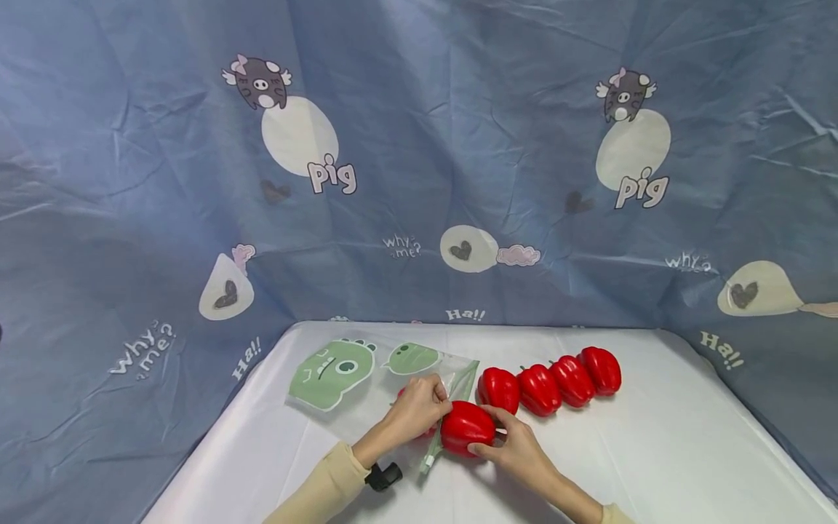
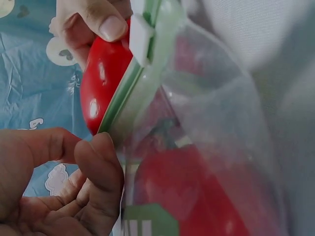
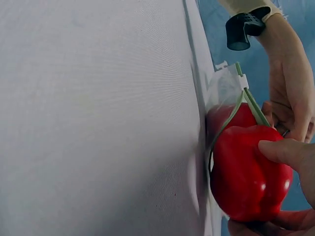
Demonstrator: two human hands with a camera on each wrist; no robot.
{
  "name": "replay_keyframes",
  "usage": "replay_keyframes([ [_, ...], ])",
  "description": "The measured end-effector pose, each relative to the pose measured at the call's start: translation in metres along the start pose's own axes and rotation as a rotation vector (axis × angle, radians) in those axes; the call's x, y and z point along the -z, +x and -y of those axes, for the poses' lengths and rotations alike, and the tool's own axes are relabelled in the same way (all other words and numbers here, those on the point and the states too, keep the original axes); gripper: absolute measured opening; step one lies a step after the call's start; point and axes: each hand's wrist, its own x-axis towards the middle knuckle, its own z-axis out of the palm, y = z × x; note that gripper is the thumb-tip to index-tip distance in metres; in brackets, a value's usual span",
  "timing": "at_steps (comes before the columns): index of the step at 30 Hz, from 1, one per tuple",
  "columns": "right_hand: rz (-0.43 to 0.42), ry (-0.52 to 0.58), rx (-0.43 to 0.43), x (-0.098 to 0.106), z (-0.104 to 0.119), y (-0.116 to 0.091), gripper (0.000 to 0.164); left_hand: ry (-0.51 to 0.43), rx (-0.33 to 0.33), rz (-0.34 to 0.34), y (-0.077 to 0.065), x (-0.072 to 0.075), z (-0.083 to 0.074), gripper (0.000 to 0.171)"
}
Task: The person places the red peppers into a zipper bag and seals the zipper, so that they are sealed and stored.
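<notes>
A clear zip bag [image 1: 386, 378] with green cartoon prints lies on the table, its green-edged mouth facing right. My left hand [image 1: 417, 406] pinches the upper edge of that mouth between thumb and forefinger. In my right hand [image 1: 517, 447] is a red bell pepper [image 1: 468, 429], gripped between thumb and fingers right at the mouth. The left wrist view shows a white slider [image 2: 141, 40] on the zip and another red pepper [image 2: 192, 191] inside the bag. From the right wrist, the gripped pepper [image 3: 251, 172] sits between the parted green edges.
Several red bell peppers [image 1: 540, 389] stand in a slanting row behind and right of my right hand, on the white-covered table [image 1: 681, 437]. A blue patterned cloth [image 1: 419, 145] hangs behind and at the sides. A black wrist mount [image 1: 385, 477] sits below my left wrist.
</notes>
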Motion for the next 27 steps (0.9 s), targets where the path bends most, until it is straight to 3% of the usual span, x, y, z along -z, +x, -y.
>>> replay_keyframes([
  [8,-0.014,-0.048,0.032,-0.0039,-0.002,0.0034,0.07,0.0,0.001,0.005,-0.0006,0.0002,-0.0003,0.007],
  [15,0.035,-0.116,0.04,-0.0015,0.0007,0.0049,0.071,0.001,0.001,0.01,0.0003,-0.0001,-0.0013,0.008],
  [21,0.068,-0.032,0.003,-0.0009,0.0019,0.0033,0.066,0.001,-0.003,0.007,0.0007,0.0006,-0.0027,0.008],
  [27,0.041,0.018,0.013,-0.0032,-0.0004,0.003,0.061,-0.023,-0.007,0.015,0.0007,0.0002,-0.0025,0.009],
])
